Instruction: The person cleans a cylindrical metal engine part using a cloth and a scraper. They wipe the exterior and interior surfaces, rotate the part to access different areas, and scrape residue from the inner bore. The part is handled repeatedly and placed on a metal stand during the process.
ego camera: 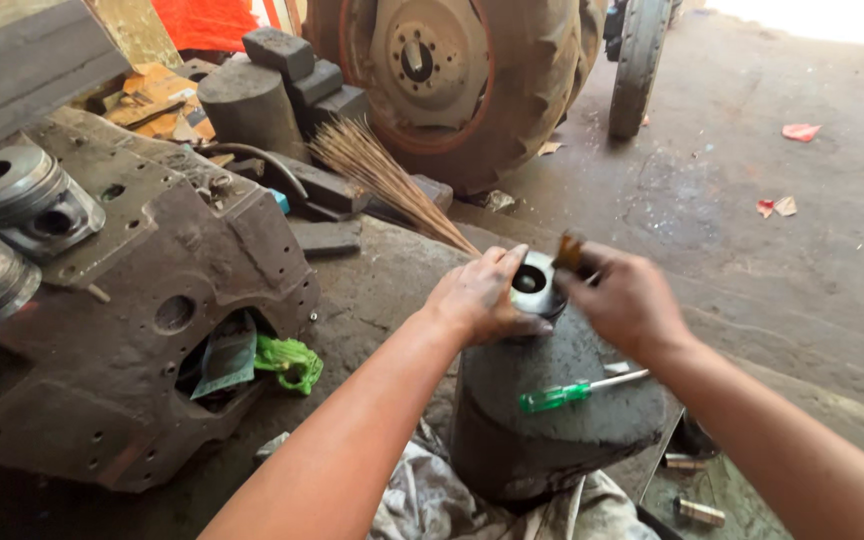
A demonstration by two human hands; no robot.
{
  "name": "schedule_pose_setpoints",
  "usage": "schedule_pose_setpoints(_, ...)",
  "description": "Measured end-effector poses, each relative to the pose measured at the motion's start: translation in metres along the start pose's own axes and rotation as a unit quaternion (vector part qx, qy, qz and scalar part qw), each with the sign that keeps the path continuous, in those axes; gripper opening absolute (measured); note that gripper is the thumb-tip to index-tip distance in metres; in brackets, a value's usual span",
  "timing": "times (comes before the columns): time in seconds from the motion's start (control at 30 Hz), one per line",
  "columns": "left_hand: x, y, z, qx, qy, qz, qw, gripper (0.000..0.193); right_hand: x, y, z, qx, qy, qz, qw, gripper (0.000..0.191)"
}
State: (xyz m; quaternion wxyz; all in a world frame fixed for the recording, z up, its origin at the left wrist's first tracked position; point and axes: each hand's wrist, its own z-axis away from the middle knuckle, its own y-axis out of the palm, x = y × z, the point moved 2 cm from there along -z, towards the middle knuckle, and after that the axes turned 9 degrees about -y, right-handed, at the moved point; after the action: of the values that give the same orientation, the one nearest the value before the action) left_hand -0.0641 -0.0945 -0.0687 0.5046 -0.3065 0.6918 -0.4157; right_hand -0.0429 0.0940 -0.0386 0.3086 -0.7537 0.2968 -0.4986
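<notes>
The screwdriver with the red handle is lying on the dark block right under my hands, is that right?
Not quite: the handle is green, not red. The head view shows the screwdriver lying on the dark block, just below both hands.

Piston (534, 283): short metal cylinder, silvery, dark round hollow facing up. Sitting upright at the far edge of the block (552, 400), partly hidden between the two hands. Tool (569, 252): small, brownish, blurred; kind cannot be told. Sticking up tilted just above the piston's right rim. Screwdriver (577, 390): green translucent handle, thin steel shaft pointing right, lying flat on the block top, apart from the piston.
</notes>
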Motion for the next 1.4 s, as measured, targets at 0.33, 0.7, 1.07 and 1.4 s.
schedule_pose_setpoints(0.33, -0.005, -0.004, 0.002, 0.009, -0.025, -0.01, 1.0, 0.112, -0.003, 0.001, -0.002, 0.021, 0.006, -0.025, 0.999, 0.032)
schedule_pose_setpoints(0.7, 0.002, -0.003, -0.001, 0.006, 0.0, 0.007, 1.0, 0.111, -0.004, -0.001, 0.006, 0.035, 0.005, -0.051, 0.998, 0.03)
schedule_pose_setpoints(1.07, -0.004, 0.003, -0.012, -0.016, 0.132, -0.012, 0.991, 0.107, -0.005, -0.009, 0.012, 0.017, 0.004, -0.041, 0.999, 0.029)
schedule_pose_setpoints(1.4, -0.039, 0.0, -0.005, -0.041, 0.012, -0.08, 0.996, 0.094, -0.003, -0.014, 0.01, 0.024, 0.012, -0.03, 0.999, 0.03)
